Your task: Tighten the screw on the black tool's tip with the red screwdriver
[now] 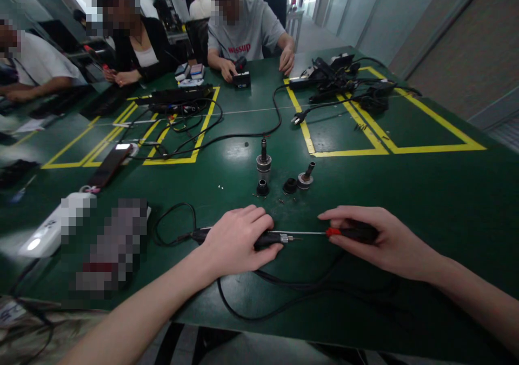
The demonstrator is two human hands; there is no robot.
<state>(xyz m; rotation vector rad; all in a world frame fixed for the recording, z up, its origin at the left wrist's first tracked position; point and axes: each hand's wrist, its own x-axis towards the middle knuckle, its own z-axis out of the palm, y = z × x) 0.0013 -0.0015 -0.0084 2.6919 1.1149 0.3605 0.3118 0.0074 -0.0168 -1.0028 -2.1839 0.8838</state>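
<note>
My left hand (240,240) is closed over a black corded handle (268,239) with a silver metal collar and a thin tip pointing right. My right hand (387,240) grips a screwdriver (357,232) by its red and black handle. Its long thin shaft points left and runs behind the black handle, where my left hand hides its end. Beyond my hands stands an upright metal cylinder with a dark stem (264,162). Beside it are a short stemmed metal piece (305,179), two black caps (263,187) and several small screws (283,200).
Black cables (284,286) loop across the green table (405,192) near its front edge. At left lie a phone (109,165), a white device (57,224) and a blurred-out item (115,240). Adapters and plugs (332,78) are heaped at the back right. People sit across the table.
</note>
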